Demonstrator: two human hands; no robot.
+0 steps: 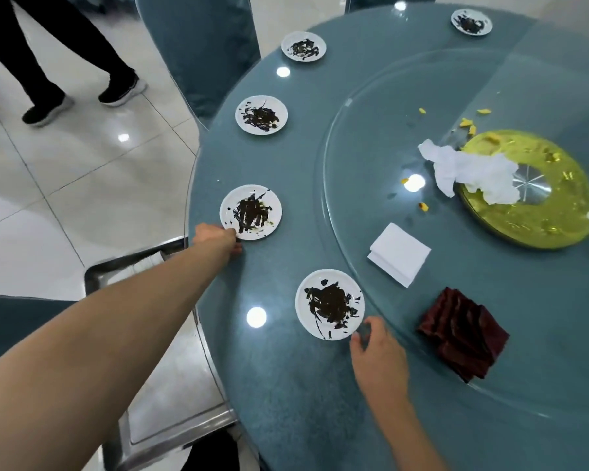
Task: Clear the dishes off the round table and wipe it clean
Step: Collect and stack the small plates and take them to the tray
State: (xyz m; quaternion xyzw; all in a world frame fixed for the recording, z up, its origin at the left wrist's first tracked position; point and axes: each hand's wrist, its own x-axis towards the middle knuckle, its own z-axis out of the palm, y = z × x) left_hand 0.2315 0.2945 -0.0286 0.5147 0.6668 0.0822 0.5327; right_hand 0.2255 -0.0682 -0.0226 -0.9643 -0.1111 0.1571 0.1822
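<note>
Round table, blue-grey top under glass, with a glass turntable raised over its middle. Five small white plates sit along the table's near and left edge, each smeared with dark sauce.

Left hand: arm stretched out to the table's left edge, fingers curled on the near rim of the second plate, thumb side on top, fingertips tucked under or against the rim (exact grip hidden by the hand itself). Plate lies flat on the table.

Right hand: at the near edge, thumb and fingers bent toward the rim of the nearest plate. Fingertips are at the plate's lower right rim; whether they have closed on it cannot be told, as the fingertips blur. Plate flat on the table.

Third plate further along the left edge, fourth plate and fifth plate toward the far edge, all well apart.

On the turntable: folded white napkin near its near rim, dark red cloth folded beside it, crumpled white tissue lying over the edge of a gold disc at the centre, yellow scraps scattered about.

Off the table's left edge: a steel cart, a blue chair back, and another person's legs on the tiled floor.
</note>
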